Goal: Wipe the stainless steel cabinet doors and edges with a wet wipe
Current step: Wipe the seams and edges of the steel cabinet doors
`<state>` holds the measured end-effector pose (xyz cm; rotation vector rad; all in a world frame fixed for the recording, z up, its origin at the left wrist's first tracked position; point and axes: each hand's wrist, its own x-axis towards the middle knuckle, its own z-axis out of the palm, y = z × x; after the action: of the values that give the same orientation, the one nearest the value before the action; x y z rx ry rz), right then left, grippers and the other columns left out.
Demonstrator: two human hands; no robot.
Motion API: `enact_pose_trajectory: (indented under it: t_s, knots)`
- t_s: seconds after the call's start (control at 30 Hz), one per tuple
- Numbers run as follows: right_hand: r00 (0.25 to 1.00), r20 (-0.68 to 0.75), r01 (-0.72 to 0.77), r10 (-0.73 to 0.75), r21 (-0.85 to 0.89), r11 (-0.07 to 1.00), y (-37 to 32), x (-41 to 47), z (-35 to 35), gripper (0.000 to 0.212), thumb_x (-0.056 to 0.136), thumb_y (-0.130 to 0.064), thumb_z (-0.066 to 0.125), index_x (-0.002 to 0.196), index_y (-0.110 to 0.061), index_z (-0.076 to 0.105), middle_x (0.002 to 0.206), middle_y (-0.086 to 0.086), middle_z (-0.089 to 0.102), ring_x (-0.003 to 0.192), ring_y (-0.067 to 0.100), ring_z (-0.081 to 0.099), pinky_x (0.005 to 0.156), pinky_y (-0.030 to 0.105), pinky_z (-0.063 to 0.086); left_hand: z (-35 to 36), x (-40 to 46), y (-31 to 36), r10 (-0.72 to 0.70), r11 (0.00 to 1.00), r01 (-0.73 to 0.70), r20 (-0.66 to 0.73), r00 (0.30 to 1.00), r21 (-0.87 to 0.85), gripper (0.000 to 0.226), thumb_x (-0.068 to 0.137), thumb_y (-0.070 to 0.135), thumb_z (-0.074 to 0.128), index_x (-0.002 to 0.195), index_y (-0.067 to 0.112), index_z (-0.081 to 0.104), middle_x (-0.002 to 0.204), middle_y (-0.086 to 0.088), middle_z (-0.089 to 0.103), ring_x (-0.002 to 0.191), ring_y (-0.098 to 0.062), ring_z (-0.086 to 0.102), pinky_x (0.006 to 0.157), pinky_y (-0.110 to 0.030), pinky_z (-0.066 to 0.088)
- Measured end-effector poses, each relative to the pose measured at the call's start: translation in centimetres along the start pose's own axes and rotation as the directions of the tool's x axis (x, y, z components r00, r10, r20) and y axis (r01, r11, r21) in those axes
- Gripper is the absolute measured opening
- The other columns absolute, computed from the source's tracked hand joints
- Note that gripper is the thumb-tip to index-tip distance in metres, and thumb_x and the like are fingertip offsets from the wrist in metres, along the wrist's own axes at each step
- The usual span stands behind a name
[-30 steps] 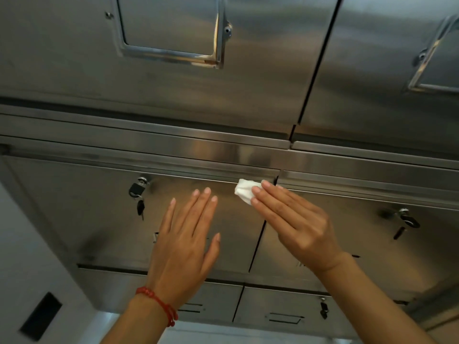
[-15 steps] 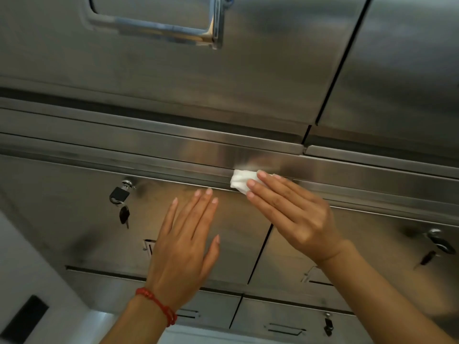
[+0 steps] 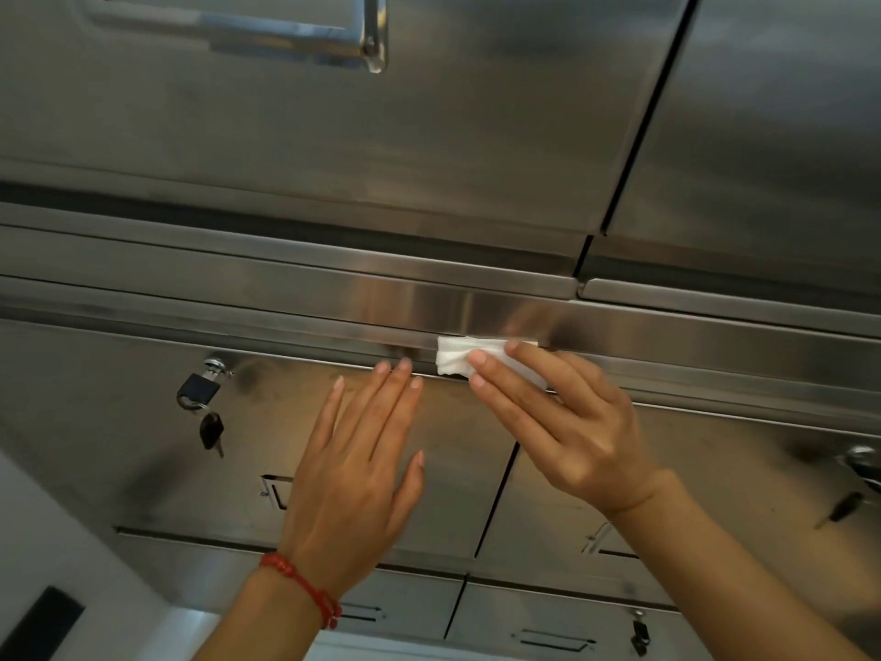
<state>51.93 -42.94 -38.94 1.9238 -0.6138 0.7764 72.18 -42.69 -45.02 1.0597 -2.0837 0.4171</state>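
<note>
Two hands working | left hand (image 3: 350,474), fingers straight, lying flat on the lower cabinet door (image 3: 143,450), probably bracing | right hand (image 3: 562,422) pressing the wet wipe (image 3: 455,357) with extended fingers against the horizontal edge (image 3: 286,326), wiping it | upper doors (image 3: 333,150) waiting beyond.

White wet wipe (image 3: 469,357), red bracelet (image 3: 305,586), black padlock (image 3: 196,389)

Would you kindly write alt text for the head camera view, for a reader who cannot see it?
A right hand presses a folded white wet wipe with straight fingers against the horizontal steel edge between cabinet doors. The left hand lies flat on the lower left door, beside a black padlock.
</note>
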Motion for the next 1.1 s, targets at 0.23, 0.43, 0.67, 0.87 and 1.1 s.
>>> enact_pose_trajectory:
  t_s: [0.23, 0.43, 0.67, 0.87, 1.1]
  knots:
    - [0.995, 0.012, -0.097, 0.099, -0.118, 0.988, -1.5, -1.0, 0.5, 0.029, 0.094, -0.007, 0.048, 0.114, -0.01, 0.068, 0.124, 0.004, 0.062, 0.11, 0.021, 0.062, 0.086, 0.032, 0.048, 0.4, 0.3, -1.0, 0.06, 0.997, -0.061, -0.02, 0.998, -0.044, 0.048, 0.092, 0.022, 0.041, 0.134, 0.0, 0.043, 0.141, -0.016, 0.043, 0.134, -0.026, 0.035, 0.109, -0.051, 0.026]
    - [0.95, 0.015, -0.302, 0.312, -0.216, 0.929, -5.2, -1.4, 1.8, 0.037, 0.088, -0.006, 0.05, 0.124, -0.008, 0.061, 0.133, 0.006, 0.055, 0.127, 0.023, 0.049, 0.102, 0.037, 0.039, 0.4, 0.2, -2.3, 0.124, 0.99, -0.125, -0.02, 0.992, -0.072, 0.047, 0.093, 0.022, 0.038, 0.136, 0.003, 0.036, 0.142, -0.015, 0.04, 0.135, -0.025, 0.033, 0.11, -0.05, 0.026]
    - [0.855, 0.025, -0.497, 0.518, -0.245, 0.833, -8.9, 0.1, 3.9, 0.047, 0.088, -0.005, 0.046, 0.135, 0.0, 0.043, 0.139, 0.017, 0.043, 0.133, 0.03, 0.039, 0.112, 0.041, 0.03, 0.4, 0.3, -3.0, 0.174, 0.978, -0.178, -0.04, 0.984, -0.108, 0.048, 0.09, 0.02, 0.041, 0.135, 0.001, 0.036, 0.141, -0.017, 0.041, 0.135, -0.026, 0.033, 0.11, -0.049, 0.026]
    - [0.789, 0.007, -0.601, 0.614, -0.195, 0.775, -10.2, 0.6, 5.5, 0.042, 0.097, -0.006, 0.032, 0.138, 0.001, 0.033, 0.144, 0.02, 0.036, 0.137, 0.033, 0.031, 0.112, 0.043, 0.029, 0.4, 0.1, -3.5, 0.18, 0.976, -0.184, -0.045, 0.983, -0.114, 0.048, 0.092, 0.021, 0.04, 0.135, 0.001, 0.036, 0.141, -0.017, 0.041, 0.135, -0.026, 0.032, 0.111, -0.049, 0.024]
    - [0.762, -0.004, -0.639, 0.648, -0.168, 0.75, -10.6, 0.7, 6.7, 0.042, 0.097, -0.01, 0.036, 0.138, 0.0, 0.031, 0.145, 0.019, 0.028, 0.139, 0.034, 0.022, 0.112, 0.046, 0.03, 0.4, 0.2, -3.7, 0.188, 0.973, -0.191, -0.039, 0.981, -0.13, 0.047, 0.092, 0.02, 0.039, 0.135, 0.0, 0.036, 0.141, -0.017, 0.041, 0.135, -0.026, 0.033, 0.111, -0.048, 0.024]
